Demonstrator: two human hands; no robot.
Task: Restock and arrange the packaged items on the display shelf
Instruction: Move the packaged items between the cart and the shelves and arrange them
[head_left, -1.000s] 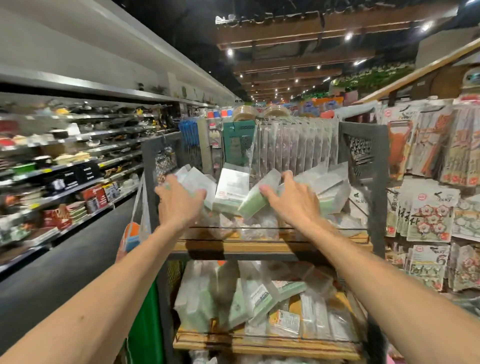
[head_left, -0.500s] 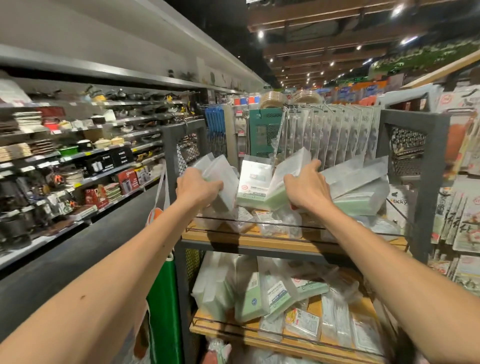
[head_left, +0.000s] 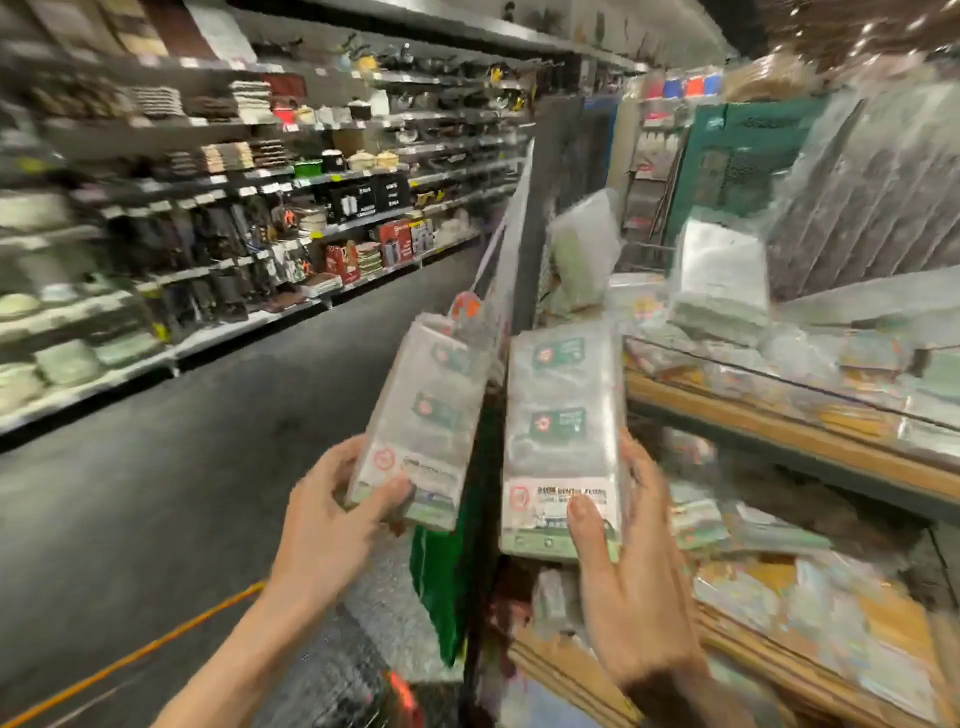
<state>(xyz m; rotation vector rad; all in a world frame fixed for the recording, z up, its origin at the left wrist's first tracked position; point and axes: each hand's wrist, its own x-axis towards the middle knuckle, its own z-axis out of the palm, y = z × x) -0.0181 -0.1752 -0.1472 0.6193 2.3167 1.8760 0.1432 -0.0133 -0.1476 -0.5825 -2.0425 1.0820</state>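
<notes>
Far left of the hands, long store shelving (head_left: 208, 208) carried blurred kitchenware beside a dark grey aisle floor (head_left: 208, 441), with an orange line (head_left: 156, 649) under the left forearm. The left hand (head_left: 332, 514) gripped the bottom of a clear green-labelled package (head_left: 426, 410), thumb across its front. A green bag (head_left: 441, 577) hung between the hands. The right hand (head_left: 628, 587) held a matching second package (head_left: 563, 431) upright, just beside the first. Right of both, the wooden display shelf (head_left: 779, 431) bore loose packets (head_left: 722, 291) on two tiers.

A dark grey aisle floor (head_left: 182, 467), crossed by a thin orange line (head_left: 156, 642), runs beside long grey metal shelving (head_left: 218, 179) of blurred kitchenware.
</notes>
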